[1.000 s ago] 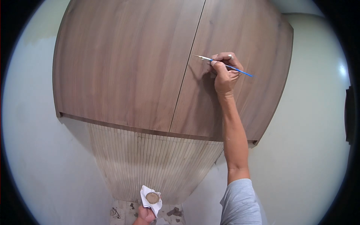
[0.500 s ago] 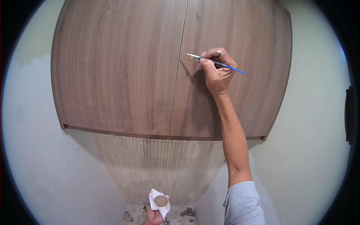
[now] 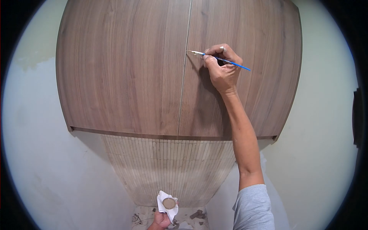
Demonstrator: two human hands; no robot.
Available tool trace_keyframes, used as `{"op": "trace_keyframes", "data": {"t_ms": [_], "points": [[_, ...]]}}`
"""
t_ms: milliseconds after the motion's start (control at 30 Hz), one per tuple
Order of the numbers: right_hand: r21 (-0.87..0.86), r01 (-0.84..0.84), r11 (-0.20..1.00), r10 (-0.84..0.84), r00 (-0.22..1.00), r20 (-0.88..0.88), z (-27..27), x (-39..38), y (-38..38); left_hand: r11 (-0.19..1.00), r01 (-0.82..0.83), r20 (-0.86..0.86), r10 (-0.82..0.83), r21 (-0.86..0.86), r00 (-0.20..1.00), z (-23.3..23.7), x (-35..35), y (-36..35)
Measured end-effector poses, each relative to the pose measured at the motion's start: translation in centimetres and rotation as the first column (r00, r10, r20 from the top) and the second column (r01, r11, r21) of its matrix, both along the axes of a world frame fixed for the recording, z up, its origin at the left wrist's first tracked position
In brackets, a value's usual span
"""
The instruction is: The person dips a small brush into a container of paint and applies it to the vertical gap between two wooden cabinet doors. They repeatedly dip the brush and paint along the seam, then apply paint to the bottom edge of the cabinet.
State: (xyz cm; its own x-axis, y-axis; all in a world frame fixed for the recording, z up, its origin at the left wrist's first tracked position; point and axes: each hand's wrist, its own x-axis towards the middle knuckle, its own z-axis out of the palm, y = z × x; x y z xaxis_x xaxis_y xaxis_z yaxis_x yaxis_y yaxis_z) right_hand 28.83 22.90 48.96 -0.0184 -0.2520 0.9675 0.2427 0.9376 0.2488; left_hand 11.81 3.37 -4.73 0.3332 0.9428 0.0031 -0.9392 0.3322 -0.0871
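Note:
A thin blue paintbrush (image 3: 233,63) is pinched in my right hand (image 3: 224,69), its pale tip pointing left at the narrow gap (image 3: 183,84) between two brown wood-grain panels (image 3: 126,73). The tip appears to be at the gap's edge; contact is hard to tell. Low in the view, my left hand (image 3: 161,220) holds a white cloth or paper (image 3: 163,197) with a small round container (image 3: 169,203) of brownish material on it. Part of my left hand's fingers is hidden beneath the white sheet.
Below the panels runs a lower edge (image 3: 153,136), with narrow vertical tiles (image 3: 172,165) beneath it. Pale walls (image 3: 326,96) flank both sides. Dark scraps (image 3: 197,214) lie on the floor at the bottom. A dark object (image 3: 357,118) is at the far right.
The panels and left hand appear shifted slightly right in the view. My right hand and the brush are a little higher, with the brush tip still near the gap.

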Motion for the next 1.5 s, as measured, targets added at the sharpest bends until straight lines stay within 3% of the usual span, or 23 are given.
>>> {"op": "trace_keyframes", "data": {"t_ms": [200, 300, 400, 500, 600, 800, 1000, 1200, 1400, 1500], "points": [[0.005, 0.025, 1.000, -0.025, 1.000, -0.005, 0.0, 0.1, 0.2, 0.998, -0.061, -0.155, 0.063, 0.016, 0.986, 0.4, 0.0, -0.3], [0.018, 0.037, 0.999, -0.037, 0.999, -0.008, -0.1, 0.2, 0.3, 0.997, 0.013, 0.131, -0.024, 0.082, 0.991, -0.7, -0.2, -0.2], [0.022, 0.060, 0.998, -0.060, 0.998, -0.003, 0.0, 0.1, 0.1, 0.995, -0.013, 0.100, 0.003, 0.099, 0.995, -0.3, -0.2, -0.2], [0.045, 0.034, 0.998, -0.035, 0.999, 0.015, 0.1, 0.1, 0.3, 0.999, -0.019, -0.081, 0.022, 0.037, 0.996, 1.6, -0.1, -0.6], [0.037, 0.027, 0.999, -0.027, 1.000, 0.004, 0.0, 0.0, 0.1, 0.998, -0.041, -0.121, 0.047, 0.053, 0.992, 1.7, 0.0, -0.7], [0.007, 0.065, 0.998, -0.065, 0.996, 0.054, -0.1, 0.1, 0.0, 1.000, 0.014, -0.076, -0.016, -0.027, 0.997, 1.4, -0.1, -0.7], [0.030, 0.091, 0.995, -0.093, 0.994, 0.056, -0.1, 0.4, -0.5, 0.999, -0.041, -0.186, 0.041, 0.006, 0.982, 1.9, 0.4, -0.6], [0.009, 0.007, 1.000, -0.007, 0.999, 0.043, 0.0, 0.6, 0.0, 0.998, -0.064, -0.165, 0.065, 0.011, 0.984, 2.6, 0.8, -0.7], [0.063, 0.016, 0.998, -0.016, 1.000, -0.001, 0.3, -0.4, -0.1, 0.998, -0.065, -0.174, 0.066, 0.012, 0.982, 3.2, 0.7, -0.9], [0.039, 0.077, 0.996, -0.079, 0.995, 0.057, 0.2, -0.2, -0.4, 0.997, -0.073, -0.185, 0.074, 0.010, 0.980, 3.7, 0.6, -0.9]]}}
